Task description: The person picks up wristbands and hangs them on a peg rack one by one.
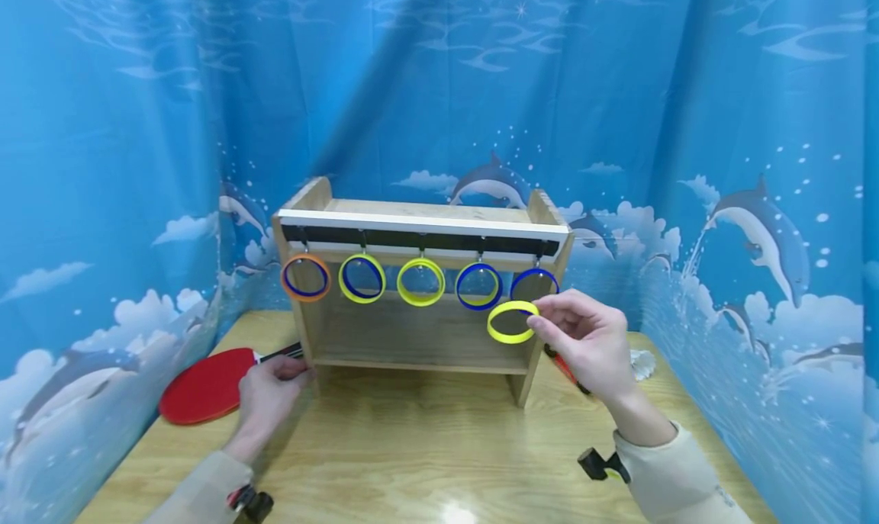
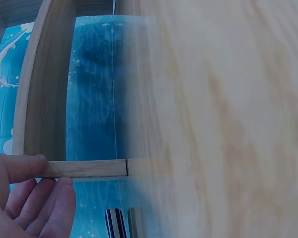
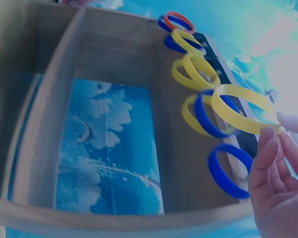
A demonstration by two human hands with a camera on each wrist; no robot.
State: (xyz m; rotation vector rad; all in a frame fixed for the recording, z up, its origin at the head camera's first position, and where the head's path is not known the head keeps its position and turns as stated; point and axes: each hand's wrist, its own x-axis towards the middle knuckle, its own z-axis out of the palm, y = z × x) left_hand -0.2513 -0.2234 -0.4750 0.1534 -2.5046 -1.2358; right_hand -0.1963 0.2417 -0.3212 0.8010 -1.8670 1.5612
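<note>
My right hand (image 1: 590,341) pinches a yellow ring (image 1: 510,339) between thumb and fingers, in front of the shelf's right end. Close behind it, a blue ring (image 1: 534,273) hangs from the rightmost hook. The other hooks on the black strip (image 1: 391,239) hold an orange ring (image 1: 284,281) with blue behind, a yellow ring (image 1: 342,281) with blue behind, yellow rings (image 1: 420,303) in the middle, and a blue ring (image 1: 478,307) with yellow behind. At the lower left, my left hand (image 1: 271,390) grips the wooden shelf (image 2: 89,169), thumb above its bottom board and fingers below.
A red table tennis paddle (image 1: 206,387) lies left of the shelf on the wooden table (image 1: 412,455). To the right lie a red and black tool (image 1: 566,370) and a clear crumpled object (image 1: 642,364). Blue dolphin curtains (image 1: 439,89) surround the table.
</note>
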